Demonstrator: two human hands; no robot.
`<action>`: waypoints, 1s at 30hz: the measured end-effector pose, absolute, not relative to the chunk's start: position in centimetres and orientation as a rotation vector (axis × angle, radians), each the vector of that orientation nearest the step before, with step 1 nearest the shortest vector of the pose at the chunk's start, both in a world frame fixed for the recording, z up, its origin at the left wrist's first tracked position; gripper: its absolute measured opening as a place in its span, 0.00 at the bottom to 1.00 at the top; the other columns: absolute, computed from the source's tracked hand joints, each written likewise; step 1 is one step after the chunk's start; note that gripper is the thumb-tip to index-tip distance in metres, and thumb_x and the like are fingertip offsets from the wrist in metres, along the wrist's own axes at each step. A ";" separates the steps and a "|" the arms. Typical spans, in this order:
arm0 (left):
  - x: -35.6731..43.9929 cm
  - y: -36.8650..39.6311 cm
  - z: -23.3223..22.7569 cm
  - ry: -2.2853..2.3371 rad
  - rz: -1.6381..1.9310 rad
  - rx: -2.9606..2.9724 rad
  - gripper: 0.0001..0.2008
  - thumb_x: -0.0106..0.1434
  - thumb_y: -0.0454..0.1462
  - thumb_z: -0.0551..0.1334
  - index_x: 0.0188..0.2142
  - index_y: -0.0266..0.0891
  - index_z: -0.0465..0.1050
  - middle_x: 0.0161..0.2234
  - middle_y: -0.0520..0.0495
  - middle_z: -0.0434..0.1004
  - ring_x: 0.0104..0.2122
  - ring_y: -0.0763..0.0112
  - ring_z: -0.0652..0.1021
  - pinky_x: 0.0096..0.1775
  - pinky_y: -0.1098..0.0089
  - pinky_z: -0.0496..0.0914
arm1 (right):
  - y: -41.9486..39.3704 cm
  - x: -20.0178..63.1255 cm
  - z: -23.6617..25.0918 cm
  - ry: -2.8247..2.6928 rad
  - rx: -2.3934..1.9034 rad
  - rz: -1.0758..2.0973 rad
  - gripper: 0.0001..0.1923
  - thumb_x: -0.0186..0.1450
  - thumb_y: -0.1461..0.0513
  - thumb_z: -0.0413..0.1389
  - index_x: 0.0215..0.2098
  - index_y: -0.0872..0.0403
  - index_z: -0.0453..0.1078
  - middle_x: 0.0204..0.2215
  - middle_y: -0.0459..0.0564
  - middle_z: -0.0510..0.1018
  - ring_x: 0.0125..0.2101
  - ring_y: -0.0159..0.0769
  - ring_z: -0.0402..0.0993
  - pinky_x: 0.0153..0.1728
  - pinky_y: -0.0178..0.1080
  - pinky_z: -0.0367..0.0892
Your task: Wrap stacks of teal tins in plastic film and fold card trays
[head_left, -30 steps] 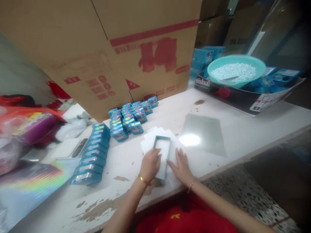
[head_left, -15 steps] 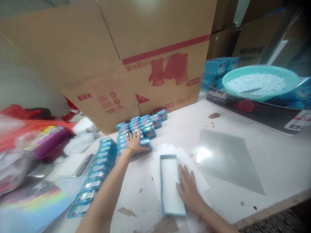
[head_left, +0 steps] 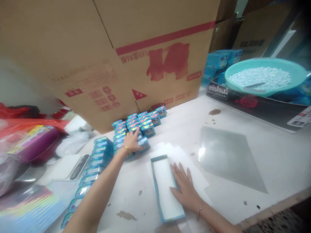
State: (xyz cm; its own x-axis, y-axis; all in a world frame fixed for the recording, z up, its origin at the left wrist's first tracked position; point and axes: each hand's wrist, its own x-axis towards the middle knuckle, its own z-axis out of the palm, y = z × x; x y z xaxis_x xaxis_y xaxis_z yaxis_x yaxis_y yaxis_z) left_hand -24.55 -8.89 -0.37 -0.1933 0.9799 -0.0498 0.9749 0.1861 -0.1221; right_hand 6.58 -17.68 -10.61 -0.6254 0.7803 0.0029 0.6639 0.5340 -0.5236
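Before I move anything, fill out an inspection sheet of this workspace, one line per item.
Surface: white tabletop with brown patches; glossy grey sheet at right.
Work items: open box, blue-rimmed, lying on fanned white sheets; small blue boxes in rows.
Clutter: left, purple box, plastic bags, white scale-like device; right, turquoise basin of white pellets, in or on a black carton.
Grip: left hand at the nearer small blue boxes, hold unclear; right hand spread open at the open box's right side.
Cables: nothing seen.
Surroundings: large cardboard box behind the rows; more cartons back right; speckled floor lower right.
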 end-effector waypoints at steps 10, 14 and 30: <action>-19.3 -17.0 4.5 -2.238 -0.946 -2.127 0.55 0.46 0.50 0.68 0.66 0.41 0.38 0.62 0.39 0.49 0.60 0.50 0.58 0.60 0.54 0.54 | -17.9 6.5 -9.5 -2.499 -1.241 0.682 0.43 0.55 0.66 0.46 0.68 0.54 0.37 0.67 0.51 0.41 0.66 0.47 0.28 0.62 0.61 0.32; -15.9 -19.7 3.0 -2.221 -0.887 -2.498 0.55 0.46 0.48 0.69 0.65 0.41 0.39 0.61 0.38 0.52 0.59 0.52 0.60 0.59 0.55 0.57 | -17.9 6.4 -9.7 -2.481 -1.255 0.709 0.43 0.54 0.67 0.46 0.68 0.55 0.39 0.67 0.51 0.43 0.66 0.47 0.28 0.62 0.61 0.32; -13.1 -19.0 2.4 -2.079 0.011 -2.680 0.52 0.48 0.52 0.66 0.66 0.42 0.42 0.66 0.34 0.42 0.64 0.41 0.48 0.59 0.42 0.49 | -18.2 6.7 -10.2 -2.441 -1.145 0.632 0.47 0.56 0.68 0.45 0.67 0.52 0.24 0.67 0.49 0.44 0.66 0.50 0.31 0.61 0.63 0.36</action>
State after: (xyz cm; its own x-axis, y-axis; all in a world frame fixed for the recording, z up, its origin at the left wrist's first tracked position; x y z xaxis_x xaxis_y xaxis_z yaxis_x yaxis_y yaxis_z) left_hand -13.10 -18.96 2.39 0.2601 0.9528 -0.1565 0.9543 -0.2290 0.1918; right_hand 6.65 -18.17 -10.21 -0.6013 0.7870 0.1384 0.6210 0.5692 -0.5388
